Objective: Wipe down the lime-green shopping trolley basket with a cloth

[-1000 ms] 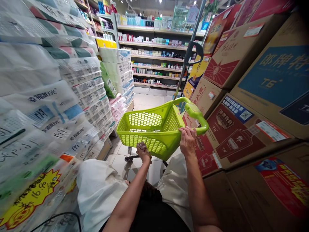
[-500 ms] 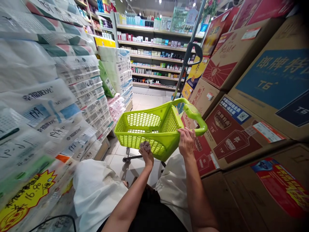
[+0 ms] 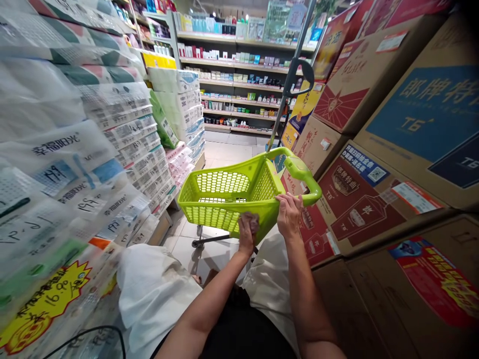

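In front of me stands a lime-green plastic shopping cart [image 3: 220,212] with perforated sides and a thick looped handle. My left hand [image 3: 246,237] is closed on a crumpled greyish-brown cloth [image 3: 251,222] and presses it to the near side wall of the basket, below the rim. My right hand [image 3: 289,214] is wrapped over the rim at the handle end, its fingers curled on the top edge. The inside of the basket shows only its pierced walls and floor.
Stacked packs of tissue paper [image 3: 130,134] rise on the left. Cartons [image 3: 359,199] are piled close on the right. A grey pole with a handle [image 3: 295,80] leans behind the cart. Shelves of small boxes [image 3: 239,65] line the back.
My left hand has slid the cloth to the right along the basket's side, toward the handle end. My right hand stays on the rim, and the cart has hardly moved.
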The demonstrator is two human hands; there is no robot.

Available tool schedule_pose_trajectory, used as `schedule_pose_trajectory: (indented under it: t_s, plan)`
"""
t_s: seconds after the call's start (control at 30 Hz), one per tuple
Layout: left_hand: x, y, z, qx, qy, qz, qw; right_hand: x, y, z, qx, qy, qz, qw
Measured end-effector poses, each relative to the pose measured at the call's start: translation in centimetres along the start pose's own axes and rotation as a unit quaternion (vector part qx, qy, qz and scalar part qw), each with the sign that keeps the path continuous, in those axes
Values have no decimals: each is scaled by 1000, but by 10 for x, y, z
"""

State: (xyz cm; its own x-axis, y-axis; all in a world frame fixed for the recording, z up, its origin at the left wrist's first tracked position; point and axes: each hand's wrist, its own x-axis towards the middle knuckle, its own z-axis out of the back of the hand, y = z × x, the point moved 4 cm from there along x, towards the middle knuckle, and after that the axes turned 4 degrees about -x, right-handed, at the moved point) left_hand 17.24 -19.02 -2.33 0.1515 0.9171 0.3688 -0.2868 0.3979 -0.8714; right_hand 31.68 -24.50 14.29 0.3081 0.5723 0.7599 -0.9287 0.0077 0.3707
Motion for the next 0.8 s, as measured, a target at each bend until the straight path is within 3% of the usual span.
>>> schedule_pose_trajectory:
  t_s: [0.1,0.17,0.23,0.3,0.4,0.5,0.7,0.73,0.8]
  plan:
    - [-5,-4,-7,-22,69,-12,997,0,0,1,3,1,1,1000]
    - [-9,7,-1,-48,60,24,997,0,-2,2,8,9,4,1000]
    - [-6,20,14,-54,-12,72,996,-1,-4,1,19,17,4,1000]
    - [3,27,37,-36,-130,97,986,-2,-5,1,34,18,-1,999]
    - [26,16,67,-16,-261,58,963,-2,-6,-1,55,5,-17,998]
    - [49,6,92,-7,-291,14,956,-3,-7,-1,69,-15,-27,997]
    - [64,15,154,31,-431,75,899,-1,-16,2,79,-24,-18,996]
    - [66,12,157,33,-425,66,902,0,-17,2,76,-32,-22,996]
    - [69,-2,151,36,-357,29,933,1,-16,2,57,-47,-37,997]
